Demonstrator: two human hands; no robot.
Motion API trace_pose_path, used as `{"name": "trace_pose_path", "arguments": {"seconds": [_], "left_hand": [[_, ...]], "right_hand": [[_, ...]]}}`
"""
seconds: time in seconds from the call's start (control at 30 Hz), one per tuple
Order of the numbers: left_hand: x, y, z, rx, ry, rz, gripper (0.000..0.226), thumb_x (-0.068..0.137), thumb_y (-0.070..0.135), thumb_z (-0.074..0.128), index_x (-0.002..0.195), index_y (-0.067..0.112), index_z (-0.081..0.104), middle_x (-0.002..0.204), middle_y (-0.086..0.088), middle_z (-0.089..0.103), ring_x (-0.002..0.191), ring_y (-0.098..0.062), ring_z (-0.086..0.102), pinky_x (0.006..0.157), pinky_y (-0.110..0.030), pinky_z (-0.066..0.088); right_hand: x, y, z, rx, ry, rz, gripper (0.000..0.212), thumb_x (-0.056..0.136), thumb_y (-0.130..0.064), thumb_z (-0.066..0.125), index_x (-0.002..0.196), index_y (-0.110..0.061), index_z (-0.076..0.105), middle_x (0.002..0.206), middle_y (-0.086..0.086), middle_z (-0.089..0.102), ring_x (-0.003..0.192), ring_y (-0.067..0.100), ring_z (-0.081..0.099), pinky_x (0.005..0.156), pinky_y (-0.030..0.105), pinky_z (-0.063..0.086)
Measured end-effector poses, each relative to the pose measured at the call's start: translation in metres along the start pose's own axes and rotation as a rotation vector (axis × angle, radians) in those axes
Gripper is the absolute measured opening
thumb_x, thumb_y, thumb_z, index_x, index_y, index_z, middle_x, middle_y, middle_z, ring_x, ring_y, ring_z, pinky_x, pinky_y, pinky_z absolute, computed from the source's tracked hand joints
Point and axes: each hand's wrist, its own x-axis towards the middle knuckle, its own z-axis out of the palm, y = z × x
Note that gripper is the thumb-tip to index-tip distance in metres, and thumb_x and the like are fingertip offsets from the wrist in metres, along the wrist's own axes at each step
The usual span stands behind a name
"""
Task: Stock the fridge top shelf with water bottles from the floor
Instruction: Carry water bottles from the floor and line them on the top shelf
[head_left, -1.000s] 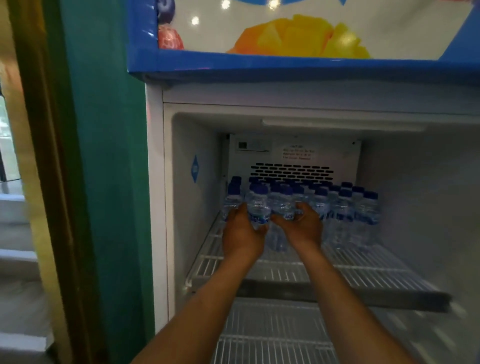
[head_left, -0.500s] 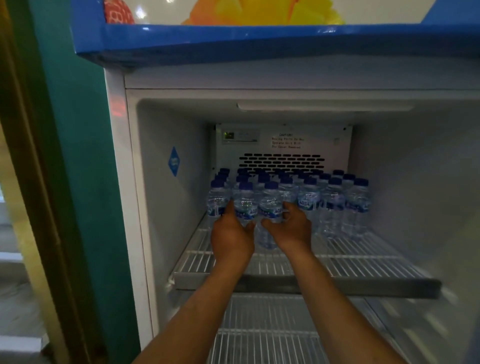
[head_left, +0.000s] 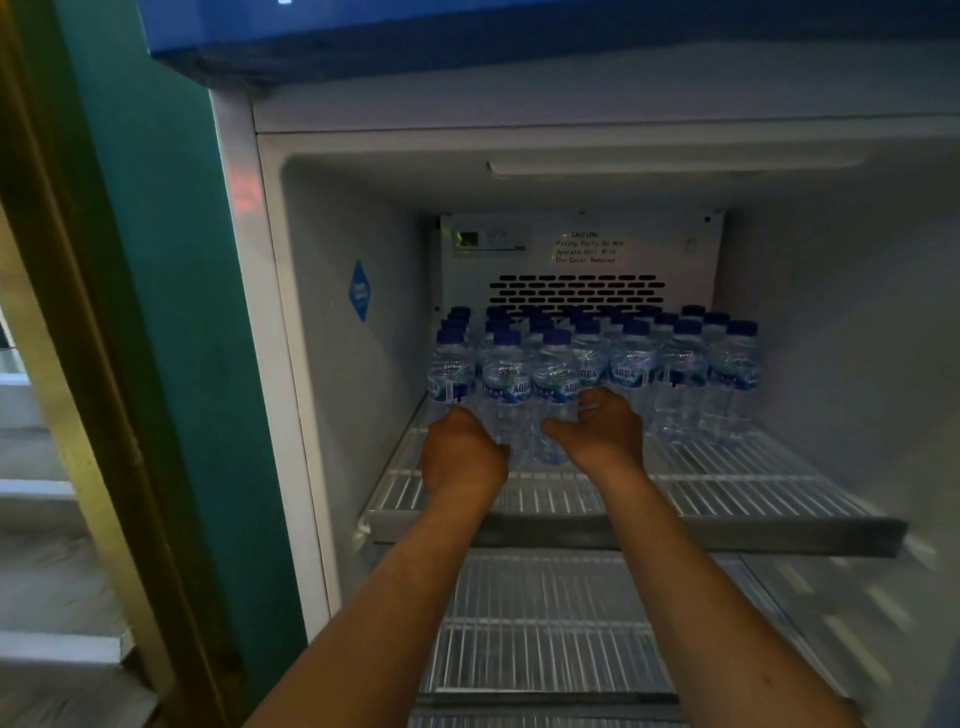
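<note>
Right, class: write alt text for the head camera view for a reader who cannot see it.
Two hands, left hand and right hand, reach around two front water bottles on the fridge's top wire shelf. Rows of blue-capped bottles stand behind, below a vent grille.

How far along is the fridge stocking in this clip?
Done: rows of water bottles fill the back of the top shelf. In hand: the left hand and right hand flank two front bottles. Left: the shelf's front stays bare; floor stock is out of view.
</note>
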Motion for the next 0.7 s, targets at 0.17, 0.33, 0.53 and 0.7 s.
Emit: {"name": "trace_pose_path", "arguments": {"seconds": [0.17, 0.33, 0.53, 0.7], "left_hand": [[0.001, 0.001, 0.001, 0.033, 0.018, -0.006, 0.040, 0.078, 0.037, 0.080, 0.102, 0.010, 0.063, 0.102, -0.007, 0.070, 0.088, -0.020, 0.067, 0.065, -0.025, 0.049], [-0.001, 0.000, 0.002, 0.042, 0.017, 0.000, 0.045, 0.078, 0.037, 0.081, 0.110, 0.010, 0.064, 0.106, -0.007, 0.070, 0.091, -0.020, 0.067, 0.069, -0.026, 0.052], [-0.009, 0.003, -0.001, 0.109, 0.037, 0.057, 0.040, 0.085, 0.040, 0.072, 0.109, 0.010, 0.062, 0.107, -0.007, 0.069, 0.093, -0.021, 0.067, 0.072, -0.029, 0.054], [-0.031, 0.004, -0.025, 0.290, 0.061, 0.237, 0.045, 0.089, 0.054, 0.058, 0.107, 0.014, 0.065, 0.107, -0.006, 0.069, 0.095, -0.024, 0.066, 0.074, -0.031, 0.053]], "right_hand": [[-0.002, -0.004, 0.000, -0.013, 0.002, 0.009, 0.052, 0.072, -0.027, 0.087, 0.115, -0.011, 0.061, 0.099, -0.002, 0.059, 0.086, 0.012, 0.056, 0.076, 0.020, 0.043], [-0.004, -0.004, -0.001, -0.032, 0.006, 0.031, 0.059, 0.072, -0.029, 0.086, 0.122, -0.011, 0.060, 0.101, -0.001, 0.058, 0.090, 0.013, 0.056, 0.079, 0.021, 0.043], [-0.008, -0.010, 0.000, -0.061, 0.014, 0.031, 0.070, 0.073, -0.043, 0.081, 0.133, -0.016, 0.056, 0.130, 0.002, 0.062, 0.103, 0.018, 0.062, 0.084, 0.024, 0.046], [-0.033, -0.025, -0.019, -0.265, 0.073, -0.012, 0.072, 0.085, -0.053, 0.067, 0.145, -0.020, 0.045, 0.140, 0.003, 0.056, 0.119, 0.024, 0.058, 0.094, 0.033, 0.048]]}}
